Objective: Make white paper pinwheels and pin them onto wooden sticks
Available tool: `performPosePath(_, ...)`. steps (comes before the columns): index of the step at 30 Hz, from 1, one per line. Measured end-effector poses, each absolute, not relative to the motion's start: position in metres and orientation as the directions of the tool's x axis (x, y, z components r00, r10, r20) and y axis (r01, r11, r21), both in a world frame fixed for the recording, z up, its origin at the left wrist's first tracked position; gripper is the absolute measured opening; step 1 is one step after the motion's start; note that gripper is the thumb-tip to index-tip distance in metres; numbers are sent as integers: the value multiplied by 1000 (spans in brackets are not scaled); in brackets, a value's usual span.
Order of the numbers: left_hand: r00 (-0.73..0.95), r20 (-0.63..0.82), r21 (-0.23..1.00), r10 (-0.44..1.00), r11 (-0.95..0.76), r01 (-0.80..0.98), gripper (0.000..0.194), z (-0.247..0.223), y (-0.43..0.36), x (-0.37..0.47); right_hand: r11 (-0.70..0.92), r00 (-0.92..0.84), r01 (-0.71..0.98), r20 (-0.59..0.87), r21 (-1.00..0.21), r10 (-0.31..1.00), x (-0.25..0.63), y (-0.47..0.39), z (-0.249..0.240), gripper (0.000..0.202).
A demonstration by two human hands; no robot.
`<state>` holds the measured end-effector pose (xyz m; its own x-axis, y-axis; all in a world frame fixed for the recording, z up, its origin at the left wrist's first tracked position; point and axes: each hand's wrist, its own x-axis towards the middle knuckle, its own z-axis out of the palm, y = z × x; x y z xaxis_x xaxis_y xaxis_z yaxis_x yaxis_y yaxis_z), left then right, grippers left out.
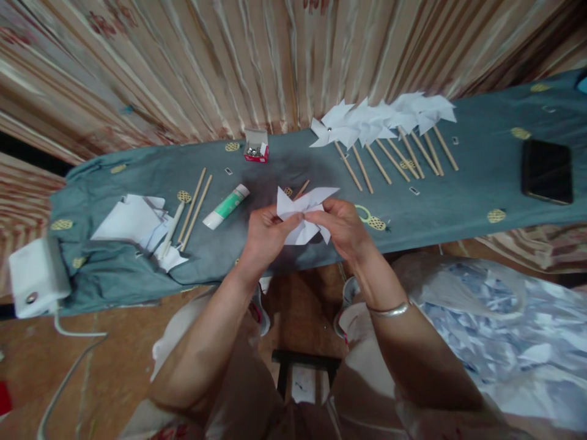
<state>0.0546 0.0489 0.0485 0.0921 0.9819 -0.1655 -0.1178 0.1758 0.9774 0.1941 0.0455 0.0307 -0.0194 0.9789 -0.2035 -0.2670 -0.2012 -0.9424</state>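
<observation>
Several finished pinwheels lie beyond the right hand, which with the left hand pinches another pinwheel, unused sticks left of both

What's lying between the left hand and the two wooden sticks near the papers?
In the head view, a green-and-white tube lies between the left hand and those sticks.

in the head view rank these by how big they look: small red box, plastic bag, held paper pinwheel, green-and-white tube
Largest to smallest:
1. plastic bag, cut off by the frame
2. held paper pinwheel, partly covered
3. green-and-white tube and small red box, unranked: tube longer, areas look alike
</observation>
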Motion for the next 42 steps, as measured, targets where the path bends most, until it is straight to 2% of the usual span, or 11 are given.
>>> performPosePath(4,82,-151,981,985,159,-108,12,50,48,57,-183,-18,-270,-185,-945,983,195,46,30,16)
performPosePath(9,50,-131,984,990,136,-115,14,52,55,58,-134,-14,-303,-136,-944,991,200,49,32,27)
performPosePath(14,-87,-91,984,992,76,-159,18,57,68,45,1,198,-318,-66,-948,978,228,55,37,29)
performPosePath(20,-163,-58,991,985,37,-130,15,58,73,27,43,365,-104,2,-994,931,265,53,26,22)
performPosePath(23,-158,-67,989,985,46,-138,16,54,72,26,54,336,119,91,-991,937,267,48,17,18)
performPosePath(26,-148,-82,991,986,64,-122,18,51,70,28,55,216,456,170,-888,961,259,42,12,15)
performPosePath(29,-146,-96,991,985,80,-109,19,52,69,31,126,48,746,242,-654,969,244,39,13,20)
performPosePath(32,-144,-111,988,983,93,-126,18,54,66,34,155,-81,892,187,-424,979,232,41,17,25)
performPosePath(35,-125,-128,986,984,112,-124,20,55,63,36,146,-124,952,98,-271,987,224,47,21,28)
performPosePath(38,-115,-137,985,984,123,-118,20,54,62,38,136,-126,965,57,-226,990,218,50,24,31)
performPosePath(42,-117,-129,984,985,112,-138,18,52,61,36,144,-152,906,11,-399,988,207,46,24,26)
